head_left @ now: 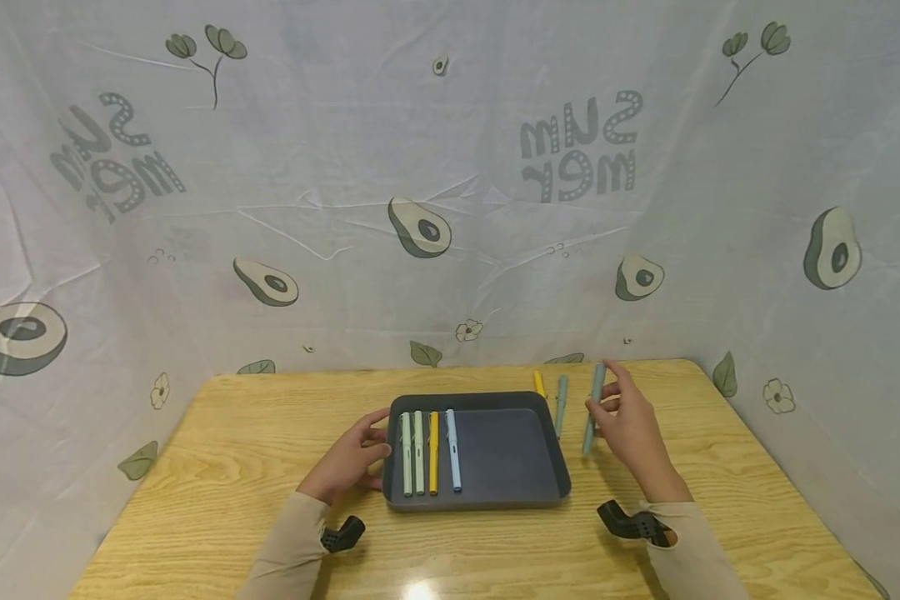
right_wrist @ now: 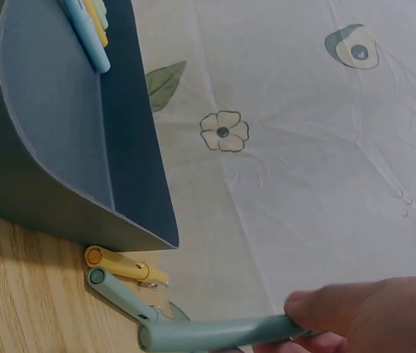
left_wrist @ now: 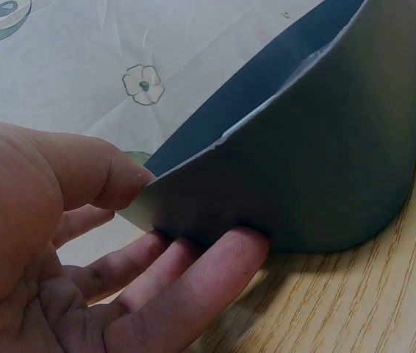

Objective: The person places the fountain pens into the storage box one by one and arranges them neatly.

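Observation:
A dark grey tray [head_left: 502, 458] lies on the middle of the wooden table. Two light green pens [head_left: 412, 452], a yellow pen [head_left: 433, 452] and a light blue pen [head_left: 453, 450] lie side by side in its left half. My left hand [head_left: 371, 442] grips the tray's left rim [left_wrist: 325, 162], thumb on top and fingers [left_wrist: 223, 257] against the outer wall. Right of the tray, my right hand [head_left: 607, 408] pinches a grey-green pen [head_left: 591, 412] and holds it just above the table. In the right wrist view this held pen [right_wrist: 215, 332] points toward the tray [right_wrist: 54, 132].
Another yellow pen [head_left: 538, 383] and a second grey-green pen [head_left: 561, 404] lie on the table beside the tray's far right corner. An avocado-print cloth [head_left: 450, 208] hangs behind and at both sides. The table's far edge runs just beyond the loose pens.

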Demonstrator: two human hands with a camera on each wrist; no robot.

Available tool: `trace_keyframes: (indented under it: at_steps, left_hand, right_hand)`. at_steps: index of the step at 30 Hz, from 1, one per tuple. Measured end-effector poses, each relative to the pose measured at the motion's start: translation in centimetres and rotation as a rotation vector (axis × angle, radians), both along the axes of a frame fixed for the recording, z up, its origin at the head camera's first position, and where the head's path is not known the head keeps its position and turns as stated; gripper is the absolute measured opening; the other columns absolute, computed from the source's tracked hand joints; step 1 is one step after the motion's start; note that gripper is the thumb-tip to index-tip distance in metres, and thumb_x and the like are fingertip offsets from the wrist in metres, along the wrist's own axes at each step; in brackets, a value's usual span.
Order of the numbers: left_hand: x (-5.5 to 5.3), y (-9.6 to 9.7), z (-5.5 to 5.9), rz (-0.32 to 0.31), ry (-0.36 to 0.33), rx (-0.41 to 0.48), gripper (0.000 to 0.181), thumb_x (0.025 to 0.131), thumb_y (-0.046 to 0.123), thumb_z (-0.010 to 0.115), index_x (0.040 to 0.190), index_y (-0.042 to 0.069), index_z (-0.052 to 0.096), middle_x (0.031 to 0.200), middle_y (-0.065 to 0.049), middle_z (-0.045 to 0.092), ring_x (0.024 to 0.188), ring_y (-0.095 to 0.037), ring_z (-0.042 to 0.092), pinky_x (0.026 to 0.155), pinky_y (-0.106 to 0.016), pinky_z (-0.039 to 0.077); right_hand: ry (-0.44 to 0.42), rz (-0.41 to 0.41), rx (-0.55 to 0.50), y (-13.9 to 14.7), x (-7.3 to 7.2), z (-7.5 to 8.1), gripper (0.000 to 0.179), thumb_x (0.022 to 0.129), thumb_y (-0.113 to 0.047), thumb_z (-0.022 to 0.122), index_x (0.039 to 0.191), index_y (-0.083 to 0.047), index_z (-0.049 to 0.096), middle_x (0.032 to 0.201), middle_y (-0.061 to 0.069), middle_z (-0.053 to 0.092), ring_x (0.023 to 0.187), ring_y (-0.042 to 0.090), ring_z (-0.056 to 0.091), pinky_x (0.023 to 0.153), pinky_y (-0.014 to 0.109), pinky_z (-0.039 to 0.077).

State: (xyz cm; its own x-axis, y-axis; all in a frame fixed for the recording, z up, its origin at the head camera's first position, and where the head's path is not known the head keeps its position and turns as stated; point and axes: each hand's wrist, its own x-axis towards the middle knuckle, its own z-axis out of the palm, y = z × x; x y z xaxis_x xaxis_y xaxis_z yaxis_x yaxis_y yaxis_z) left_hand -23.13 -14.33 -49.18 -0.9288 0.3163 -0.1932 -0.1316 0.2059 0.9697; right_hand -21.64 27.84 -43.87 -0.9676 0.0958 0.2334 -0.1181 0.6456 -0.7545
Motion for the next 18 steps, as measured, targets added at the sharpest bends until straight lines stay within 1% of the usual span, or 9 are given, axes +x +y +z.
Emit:
trace_keyframes:
  at_steps: [5,12,15,18]
  left_hand:
    - [-0.01,0.00,0.06,-0.004,-0.004,0.010,0.061,0.095,0.009,0.053,0.148,0.026,0.029,0.137,-0.019,0.041,0.102,-0.030,0.059,0.062,-0.046,0.057]
    - [-0.01,0.04,0.12,0.001,-0.007,0.005,0.061,0.095,0.008,0.053,0.148,0.027,0.030,0.138,-0.019,0.040,0.104,-0.031,0.058,0.062,-0.045,0.057]
    - [0.03,0.06,0.18,0.003,-0.008,0.005,0.061,0.095,0.008,0.053,0.148,0.027,0.030,0.138,-0.019,0.040,0.104,-0.031,0.058,0.062,-0.045,0.057]
    - [0.01,0.07,0.16,0.002,-0.010,0.005,0.061,0.095,0.008,0.053,0.148,0.027,0.031,0.138,-0.019,0.040,0.104,-0.031,0.058,0.063,-0.045,0.057]
  right_hand:
    - [0.051,-0.028,0.032,-0.10,0.09,0.25,0.073,0.091,-0.006,0.060,0.151,-0.014,0.019,0.109,0.018,0.050,0.088,0.031,0.062,0.055,0.027,0.056]
    - [0.110,-0.057,0.076,-0.17,0.04,0.19,0.071,0.092,-0.012,0.061,0.151,-0.017,0.022,0.106,0.015,0.055,0.087,0.028,0.062,0.056,0.027,0.054]
    - [0.132,-0.051,0.065,-0.16,0.00,0.17,0.071,0.093,-0.012,0.061,0.151,-0.019,0.022,0.108,0.015,0.055,0.088,0.028,0.063,0.056,0.026,0.054]
    - [0.146,-0.044,0.029,-0.19,0.05,0.28,0.071,0.093,-0.011,0.060,0.151,-0.020,0.022,0.111,0.017,0.054,0.089,0.030,0.063,0.055,0.026,0.055]
